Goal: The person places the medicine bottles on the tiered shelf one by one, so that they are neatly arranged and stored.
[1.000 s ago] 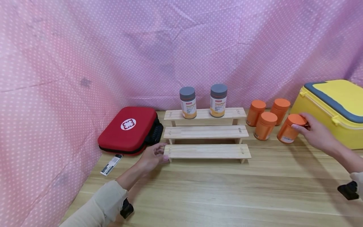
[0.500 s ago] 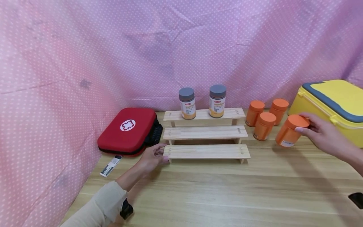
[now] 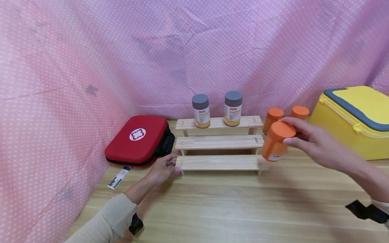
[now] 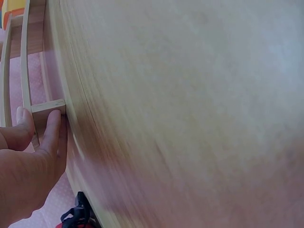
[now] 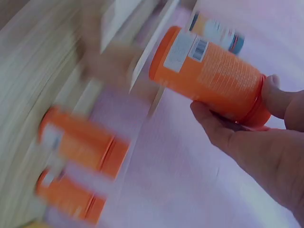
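My right hand [image 3: 319, 145] grips an orange bottle [image 3: 275, 145] by its lid, thumb on one side and fingers on the other. Tilted, the bottle is in the air at the right end of the three-tier wooden shelf [image 3: 218, 162]; its printed label and barcode show in the right wrist view. My left hand [image 3: 161, 169] pinches the left end of the lowest tier, with the thumb on the board and a finger on its leg [image 4: 49, 105]. Two grey-lidded bottles, one left [image 3: 202, 116] and one right [image 3: 233, 114], stand on the top tier.
Two orange bottles, one nearer the shelf [image 3: 273, 118] and one farther right [image 3: 300, 112], stand behind my right hand. Beside them is a yellow box [image 3: 343, 135] with a grey-edged lid. A red first-aid case [image 3: 133, 140] and a white strip [image 3: 120, 178] lie at left.
My right hand has lifted the orange bottle off the table and carried it left to the shelf's right end. It now covers another orange bottle in the head view. My left hand stays put.
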Demonstrator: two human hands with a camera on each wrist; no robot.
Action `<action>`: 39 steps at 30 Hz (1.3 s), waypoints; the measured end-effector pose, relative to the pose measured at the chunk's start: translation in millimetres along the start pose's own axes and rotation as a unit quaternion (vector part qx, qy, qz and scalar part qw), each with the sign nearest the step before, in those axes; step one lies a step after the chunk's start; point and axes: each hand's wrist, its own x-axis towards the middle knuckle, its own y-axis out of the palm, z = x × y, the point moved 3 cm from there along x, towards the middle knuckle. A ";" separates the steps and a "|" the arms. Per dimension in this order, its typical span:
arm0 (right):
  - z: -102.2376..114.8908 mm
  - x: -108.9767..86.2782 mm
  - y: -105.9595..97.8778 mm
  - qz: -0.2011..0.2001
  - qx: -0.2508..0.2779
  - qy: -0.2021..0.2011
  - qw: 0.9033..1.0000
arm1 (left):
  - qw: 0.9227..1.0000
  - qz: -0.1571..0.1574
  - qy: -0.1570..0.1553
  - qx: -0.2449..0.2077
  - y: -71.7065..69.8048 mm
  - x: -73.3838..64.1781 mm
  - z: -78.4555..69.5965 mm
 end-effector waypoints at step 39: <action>60.3 121.6 131.1 0.046 0.094 0.012 0.994 | 1.000 -0.007 -0.002 0.000 -0.7 4.9 3.9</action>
